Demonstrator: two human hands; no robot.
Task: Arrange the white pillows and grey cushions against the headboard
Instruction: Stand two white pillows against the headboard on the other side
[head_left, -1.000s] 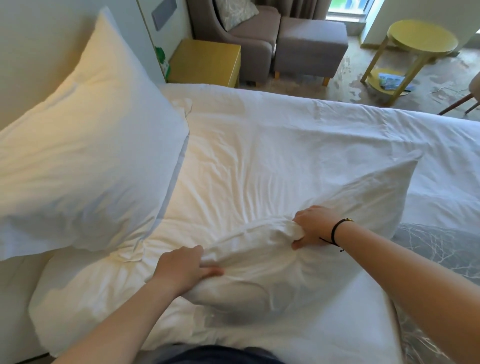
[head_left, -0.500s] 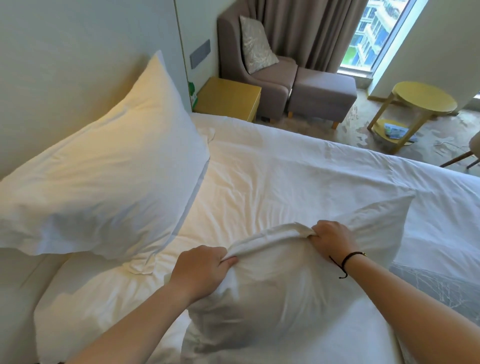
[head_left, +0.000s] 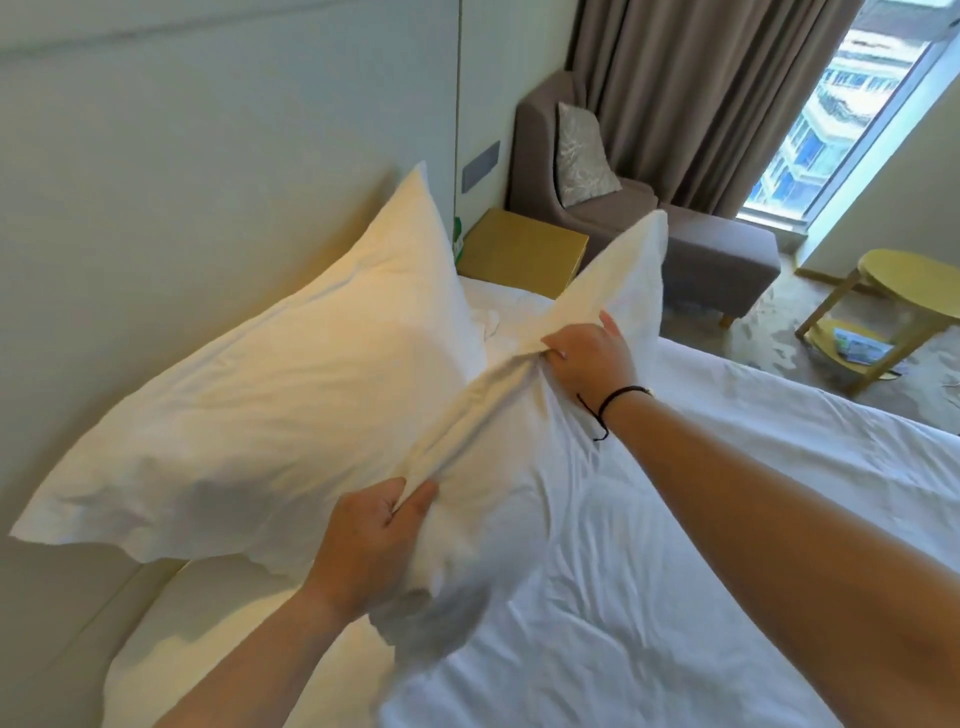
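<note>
My left hand (head_left: 371, 540) pinches the soft upper edge of the white cotton pillow I am holding (head_left: 519, 447), thumb and fingers curled tight on a bunched fold of the case. My right hand (head_left: 589, 358), with a thin black cord bracelet (head_left: 610, 402) at the wrist, grips the same edge farther along, fingers clenched into the cloth so that it stretches into taut creases between my two fists. The pillow hangs limp and rumpled above the bed, one pointed corner sticking up toward the armchair; its lower part is motion-blurred and hard to make out.

Just beside it, to my left, a second plump white rectangular pillow (head_left: 270, 410) leans upright against the smooth pale padded headboard (head_left: 208, 171), its flanged edge crisp, another white pillow (head_left: 171, 639) lying flat under it, mostly hidden. To my right the wrinkled white bed sheet (head_left: 727, 545) spreads wide and open.

Beyond the bed stand a yellow square bedside table (head_left: 524, 249), a grey-brown upholstered armchair (head_left: 613, 202) holding a grey patterned cushion (head_left: 582, 153), a matching footstool (head_left: 722, 260), and a round yellow side table (head_left: 904, 291), cut off at the frame edge.
</note>
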